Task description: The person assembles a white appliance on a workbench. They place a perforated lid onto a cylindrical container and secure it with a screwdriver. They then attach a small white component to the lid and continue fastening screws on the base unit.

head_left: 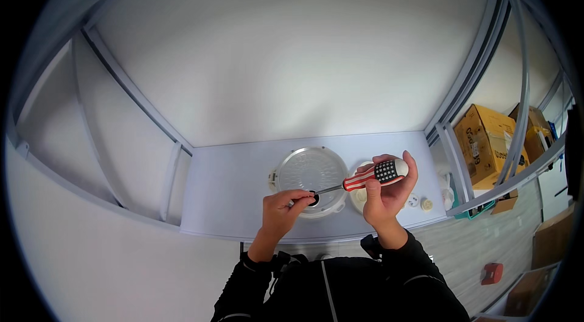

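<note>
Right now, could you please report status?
Right hand grips screwdriver. Left hand holds dark round part at screwdriver's tip. Round translucent lid beneath. Shaft unobstructed.

One left hand (pixel 281 211) and one right hand (pixel 389 199) were counted. One screwdriver (pixel 360 181) and one large, round, clear-topped piece (pixel 313 170) were logged. Two small round discs (pixel 427 205) were tallied at right; farther right, one red object (pixel 493 273) and at least four cardboard boxes (pixel 483 139).

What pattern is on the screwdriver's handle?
Handle: red and white stripes, white stars on black; clearest in head view.
</note>
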Tool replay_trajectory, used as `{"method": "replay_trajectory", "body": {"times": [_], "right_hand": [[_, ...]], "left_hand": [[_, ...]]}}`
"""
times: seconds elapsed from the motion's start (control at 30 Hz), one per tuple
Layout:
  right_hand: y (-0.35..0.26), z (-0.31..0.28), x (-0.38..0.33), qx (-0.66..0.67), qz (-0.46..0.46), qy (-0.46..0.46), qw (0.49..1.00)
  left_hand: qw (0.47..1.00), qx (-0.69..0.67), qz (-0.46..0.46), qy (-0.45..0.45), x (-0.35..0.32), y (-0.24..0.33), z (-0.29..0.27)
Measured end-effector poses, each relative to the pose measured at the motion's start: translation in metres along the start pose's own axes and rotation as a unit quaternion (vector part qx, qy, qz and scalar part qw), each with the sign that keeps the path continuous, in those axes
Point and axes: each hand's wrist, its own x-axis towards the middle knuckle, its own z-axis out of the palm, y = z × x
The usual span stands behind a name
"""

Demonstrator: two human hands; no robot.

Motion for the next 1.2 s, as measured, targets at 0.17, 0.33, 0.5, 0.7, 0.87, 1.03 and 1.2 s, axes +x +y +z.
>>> {"method": "replay_trajectory", "body": {"times": [0.17, 0.33, 0.5, 0.7, 0.87, 1.03, 1.2], "right_hand": [[0.000, 0.010, -0.002, 0.010, 0.015, -0.001, 1.000], [0.001, 0.020, -0.005, 0.006, 0.028, -0.001, 1.000], [0.005, 0.026, -0.007, 0.009, 0.032, -0.002, 0.999], [0.005, 0.035, -0.009, 0.010, 0.042, 0.007, 0.999], [0.006, 0.042, -0.010, 0.014, 0.044, 0.008, 0.999], [0.005, 0.049, -0.009, 0.013, 0.061, -0.002, 0.998], [0.003, 0.053, 0.006, 0.030, 0.161, -0.028, 0.986]], "left_hand": [[0.999, -0.033, -0.035, 0.008, -0.003, -0.003, -0.006], [0.999, -0.031, -0.021, 0.024, -0.004, -0.003, -0.014], [0.999, -0.039, -0.013, 0.025, -0.005, -0.010, -0.021], [0.999, -0.043, -0.005, 0.020, -0.005, -0.014, -0.028], [1.000, -0.024, -0.005, 0.018, -0.004, -0.015, -0.034], [0.999, -0.037, -0.008, 0.017, -0.003, -0.022, -0.040], [0.998, -0.062, 0.015, -0.015, -0.001, -0.029, -0.048]]}}
